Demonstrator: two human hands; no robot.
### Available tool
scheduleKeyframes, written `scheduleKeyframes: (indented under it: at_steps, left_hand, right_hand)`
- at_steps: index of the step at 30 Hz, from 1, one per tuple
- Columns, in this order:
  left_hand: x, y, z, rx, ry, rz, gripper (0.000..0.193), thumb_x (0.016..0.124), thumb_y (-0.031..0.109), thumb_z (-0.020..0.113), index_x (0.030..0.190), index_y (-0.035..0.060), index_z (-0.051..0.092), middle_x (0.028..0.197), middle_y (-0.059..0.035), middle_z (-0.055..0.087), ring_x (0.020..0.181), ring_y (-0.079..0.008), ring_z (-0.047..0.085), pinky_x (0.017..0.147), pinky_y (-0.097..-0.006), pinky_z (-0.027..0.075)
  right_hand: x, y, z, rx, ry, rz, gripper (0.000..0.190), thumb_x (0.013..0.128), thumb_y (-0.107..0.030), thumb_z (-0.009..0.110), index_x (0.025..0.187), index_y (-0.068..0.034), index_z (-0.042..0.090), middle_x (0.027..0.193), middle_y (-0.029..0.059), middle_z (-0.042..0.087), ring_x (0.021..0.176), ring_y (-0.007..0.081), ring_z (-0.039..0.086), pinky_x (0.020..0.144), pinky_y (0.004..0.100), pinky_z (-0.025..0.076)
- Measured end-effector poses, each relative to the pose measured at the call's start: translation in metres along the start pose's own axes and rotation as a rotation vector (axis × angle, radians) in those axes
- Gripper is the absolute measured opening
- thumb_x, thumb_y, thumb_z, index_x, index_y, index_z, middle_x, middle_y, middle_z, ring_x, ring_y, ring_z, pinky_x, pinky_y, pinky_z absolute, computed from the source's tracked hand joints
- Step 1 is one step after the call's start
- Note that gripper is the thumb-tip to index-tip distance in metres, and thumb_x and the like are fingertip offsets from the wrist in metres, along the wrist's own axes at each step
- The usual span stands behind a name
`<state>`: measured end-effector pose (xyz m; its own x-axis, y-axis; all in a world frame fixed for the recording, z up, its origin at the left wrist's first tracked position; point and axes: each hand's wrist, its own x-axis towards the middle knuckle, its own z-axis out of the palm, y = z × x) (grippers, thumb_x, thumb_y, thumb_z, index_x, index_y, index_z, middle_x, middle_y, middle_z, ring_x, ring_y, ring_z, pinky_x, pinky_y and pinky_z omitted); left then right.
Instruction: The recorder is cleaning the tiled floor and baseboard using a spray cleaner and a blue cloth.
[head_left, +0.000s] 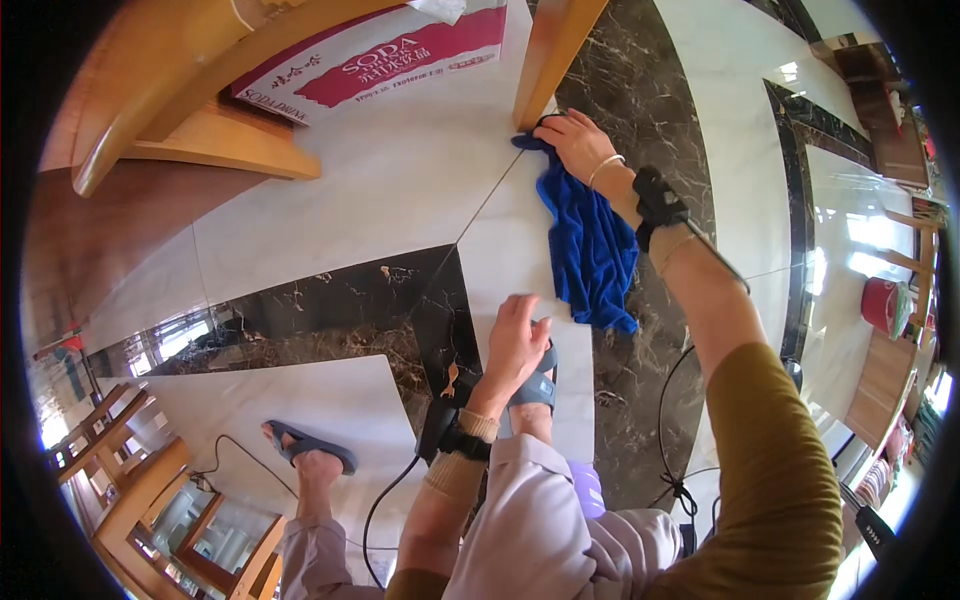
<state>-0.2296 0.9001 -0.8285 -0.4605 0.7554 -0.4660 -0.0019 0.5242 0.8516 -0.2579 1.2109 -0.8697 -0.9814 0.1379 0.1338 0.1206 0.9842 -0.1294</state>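
Observation:
A blue cloth (589, 240) hangs from my right hand (576, 144), which presses part of it against the foot of a wooden furniture leg (551, 67). The cloth's lower end trails over the pale tile and the dark marble strip. My left hand (514, 341) holds nothing visible; its fingers are slightly bent and apart, above my sandalled foot (541, 386). A black device is strapped to each wrist, and a pale bracelet (606, 169) circles the right one.
A soda drink carton (382, 64) stands under the wooden furniture (217, 142) at upper left. Black cables (390, 487) run beside both arms. A wooden chair (187, 517) is at lower left. On the right are a red bucket-like container (885, 306) and a wooden board (881, 386).

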Motion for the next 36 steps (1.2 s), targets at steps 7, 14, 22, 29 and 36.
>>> scheduleKeyframes:
  at_steps: [7, 14, 22, 29, 36]
  left_hand:
    - [0.029, 0.007, 0.045, 0.722, -0.147, 0.585, 0.047, 0.077, 0.016, 0.065, 0.123, 0.0115, 0.057, 0.136, -0.0138, 0.044, 0.130, -0.0354, 0.038, 0.102, -0.0475, 0.037]
    - [0.039, -0.008, 0.003, 0.783, 0.106, 0.460, 0.036, 0.079, 0.013, 0.058, 0.114, 0.0018, 0.058, 0.126, -0.0194, 0.050, 0.127, -0.0390, 0.042, 0.104, -0.0456, 0.036]
    - [0.018, -0.001, 0.019, 0.996, 0.071, 0.302, 0.063, 0.079, 0.027, 0.068, 0.131, 0.0002, 0.046, 0.126, -0.0193, 0.050, 0.128, -0.0385, 0.040, 0.106, -0.0538, 0.030]
    - [0.011, -0.012, 0.024, 0.991, 0.075, 0.284, 0.057, 0.082, 0.026, 0.061, 0.130, -0.0022, 0.047, 0.123, -0.0185, 0.054, 0.126, -0.0372, 0.043, 0.105, -0.0516, 0.033]
    - [0.007, -0.011, -0.002, 0.971, 0.180, 0.260, 0.056, 0.081, 0.024, 0.061, 0.129, -0.0029, 0.048, 0.130, -0.0188, 0.053, 0.129, -0.0365, 0.042, 0.106, -0.0514, 0.032]
  right_hand:
    - [-0.032, -0.084, 0.044, 0.102, 0.127, -0.243, 0.033, 0.078, -0.008, 0.054, 0.109, -0.007, 0.064, 0.113, 0.0097, 0.063, 0.107, 0.0285, 0.058, 0.101, 0.0403, 0.042]
    - [-0.001, -0.027, 0.019, -0.011, 0.056, 0.036, 0.021, 0.079, -0.009, 0.053, 0.095, -0.007, 0.066, 0.098, 0.0098, 0.064, 0.097, 0.0271, 0.060, 0.089, 0.0377, 0.048]
    - [0.000, -0.047, 0.014, 0.060, -0.057, 0.041, 0.029, 0.074, -0.008, 0.057, 0.102, -0.010, 0.067, 0.096, 0.0086, 0.064, 0.098, 0.0275, 0.060, 0.094, 0.0358, 0.045]
    - [-0.020, -0.164, 0.050, 0.348, 0.293, -0.173, 0.018, 0.070, -0.011, 0.060, 0.086, -0.005, 0.066, 0.090, 0.0074, 0.064, 0.088, 0.0276, 0.060, 0.079, 0.0369, 0.050]
    - [0.006, -0.061, 0.011, 0.091, -0.067, -0.016, 0.022, 0.073, -0.013, 0.060, 0.094, -0.010, 0.068, 0.094, 0.0075, 0.065, 0.093, 0.0264, 0.061, 0.086, 0.0383, 0.049]
